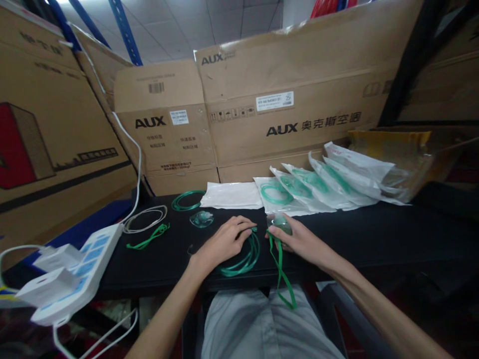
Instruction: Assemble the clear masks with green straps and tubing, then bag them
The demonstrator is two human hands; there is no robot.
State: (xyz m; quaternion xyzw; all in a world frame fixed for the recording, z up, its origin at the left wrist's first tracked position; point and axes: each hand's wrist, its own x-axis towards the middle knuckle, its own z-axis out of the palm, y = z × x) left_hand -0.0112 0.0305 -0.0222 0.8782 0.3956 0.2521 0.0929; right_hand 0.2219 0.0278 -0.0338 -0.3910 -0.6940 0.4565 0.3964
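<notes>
My left hand [224,243] has its fingers closed at the top of a coil of green tubing [251,259], whose loops lie on the black table. My right hand [295,238] grips a clear plastic face mask [280,223] by its side. From the mask a green elastic strap [280,271] dangles past the table's front edge. Another clear mask [202,219] lies beyond my left hand, with a second green tubing coil [187,200] behind it. A loose green strap [148,237] rests further left.
Several white and clear packets [277,195] with green tubing line the back right, beside a flat white packet [232,195]. A white power strip [84,269] with plugs and a white cable loop [145,219] occupy the left. Cardboard boxes [239,142] wall the back.
</notes>
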